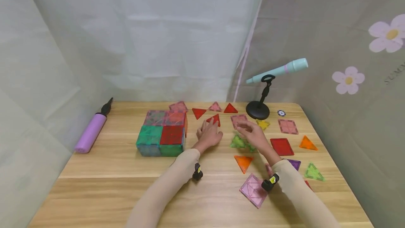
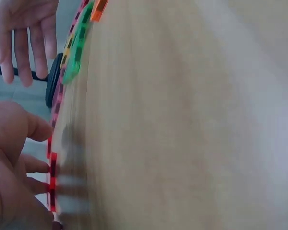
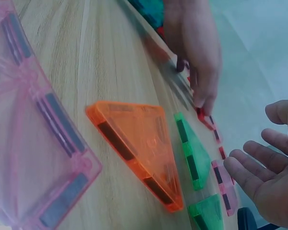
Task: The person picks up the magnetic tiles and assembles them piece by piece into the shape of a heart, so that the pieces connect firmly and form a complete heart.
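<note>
Fingertips of my left hand [image 1: 209, 137] touch a red triangular magnetic tile [image 1: 217, 118] on the table; in the left wrist view the thumb stays apart from them. My right hand [image 1: 255, 136] hovers above the tiles with nothing in it, its fingers relaxed in the right wrist view. Below and beside it lie a green triangular tile [image 1: 237, 141] and a pink square tile [image 1: 238, 119]. Left of my left hand stands a box built of coloured square tiles [image 1: 148, 134], green and red among them.
Other tiles lie around, including an orange triangle [image 1: 243, 163], a red square [image 1: 282, 146] and a large pink square [image 1: 253, 190]. A black stand [image 1: 257, 109] holds a light-blue telescope-like tube [image 1: 284, 69]. A purple hand pump [image 1: 91, 133] lies at the left edge.
</note>
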A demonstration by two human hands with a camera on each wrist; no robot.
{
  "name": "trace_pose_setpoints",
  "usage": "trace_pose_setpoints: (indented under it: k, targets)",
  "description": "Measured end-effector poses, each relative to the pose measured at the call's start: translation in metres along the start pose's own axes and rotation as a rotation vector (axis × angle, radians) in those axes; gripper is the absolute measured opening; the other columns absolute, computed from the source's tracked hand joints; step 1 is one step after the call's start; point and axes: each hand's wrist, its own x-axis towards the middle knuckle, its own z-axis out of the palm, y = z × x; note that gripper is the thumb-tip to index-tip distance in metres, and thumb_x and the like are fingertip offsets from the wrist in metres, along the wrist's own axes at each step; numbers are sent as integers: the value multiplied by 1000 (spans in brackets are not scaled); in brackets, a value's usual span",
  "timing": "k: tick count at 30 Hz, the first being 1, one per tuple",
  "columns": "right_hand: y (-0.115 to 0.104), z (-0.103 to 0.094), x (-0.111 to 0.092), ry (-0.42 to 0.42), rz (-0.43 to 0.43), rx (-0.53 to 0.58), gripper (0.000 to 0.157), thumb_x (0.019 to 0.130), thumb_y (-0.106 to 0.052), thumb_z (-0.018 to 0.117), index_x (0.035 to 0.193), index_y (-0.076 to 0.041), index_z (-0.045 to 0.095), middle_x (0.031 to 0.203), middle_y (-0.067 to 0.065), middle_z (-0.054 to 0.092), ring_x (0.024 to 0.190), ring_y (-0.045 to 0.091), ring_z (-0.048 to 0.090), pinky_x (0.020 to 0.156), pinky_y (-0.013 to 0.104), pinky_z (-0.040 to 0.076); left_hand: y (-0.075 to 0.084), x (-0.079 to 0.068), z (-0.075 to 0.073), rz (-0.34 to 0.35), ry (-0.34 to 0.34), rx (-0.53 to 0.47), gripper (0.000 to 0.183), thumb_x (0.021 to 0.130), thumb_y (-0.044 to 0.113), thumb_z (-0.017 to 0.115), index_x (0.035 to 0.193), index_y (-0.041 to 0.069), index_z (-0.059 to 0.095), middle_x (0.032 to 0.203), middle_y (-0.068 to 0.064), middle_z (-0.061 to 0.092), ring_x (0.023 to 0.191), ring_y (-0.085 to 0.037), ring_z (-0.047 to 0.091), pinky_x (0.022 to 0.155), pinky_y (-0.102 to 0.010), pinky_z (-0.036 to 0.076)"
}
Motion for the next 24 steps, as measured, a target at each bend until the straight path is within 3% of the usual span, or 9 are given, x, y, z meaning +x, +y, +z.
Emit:
trace_pose_setpoints:
  k: [7,14,20,24]
  targets:
    - [4,0,1,13,9,-46,45,101,-24,66,139,-1,60,133,20,65,122,37,63,98,41,55,7,-33,-3,-28,-114,146,74,98,44,56,159,7,36,170,-14,17,155,-42,11,115,-64,19]
    - [4,5,5,-15,3,-33,44,102,-21,65,139,1,60,132,21,65,118,37,64,87,32,58,1,-74,-7,55,-146,170,71,95,40,59,157,10,41,167,-15,24,153,-44,15,110,-64,24]
    - [0,7,11,-16,-17,-52,43,101,-23,66,136,1,62,133,19,65,120,37,63,92,38,58,-12,-101,-13,146,-167,186,67,95,40,61,152,10,47,163,-16,30,152,-43,17,106,-62,28]
    - [1,9,17,-29,-17,-69,43,102,-25,66,135,2,62,136,19,63,122,38,62,92,41,58,-19,-111,-15,195,-153,185,58,95,41,63,142,8,53,155,-19,37,147,-40,28,105,-60,32]
